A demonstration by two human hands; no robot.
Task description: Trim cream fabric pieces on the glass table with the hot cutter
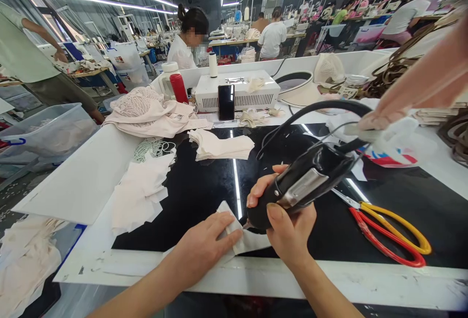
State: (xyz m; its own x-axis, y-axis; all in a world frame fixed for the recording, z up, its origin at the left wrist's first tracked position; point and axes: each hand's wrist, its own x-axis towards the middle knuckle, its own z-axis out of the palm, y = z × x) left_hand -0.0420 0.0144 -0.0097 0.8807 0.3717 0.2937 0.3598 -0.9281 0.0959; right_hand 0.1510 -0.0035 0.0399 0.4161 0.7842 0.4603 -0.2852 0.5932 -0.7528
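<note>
My right hand (288, 233) is wrapped round a black corded hand tool (292, 189) with a metal plate on its side. The tool leans down to the left, and its tip meets a pale fabric piece (252, 242) on the black work surface (197, 220). My left hand (208, 240) is closed over a small white flat piece (225, 207) at the fabric's left end, thumb and fingers pressing it down; part of it is hidden beneath them. Right of my right hand lie scissors (391, 235) with one red and one yellow handle.
Pale fabric stacks (221, 145) and loose pieces (142, 191) lie behind and left. A white vented box (237, 89) and phone (226, 102) stand at the back. At upper right, another person's hand (383, 113) reaches in near the tool's cable (318, 106).
</note>
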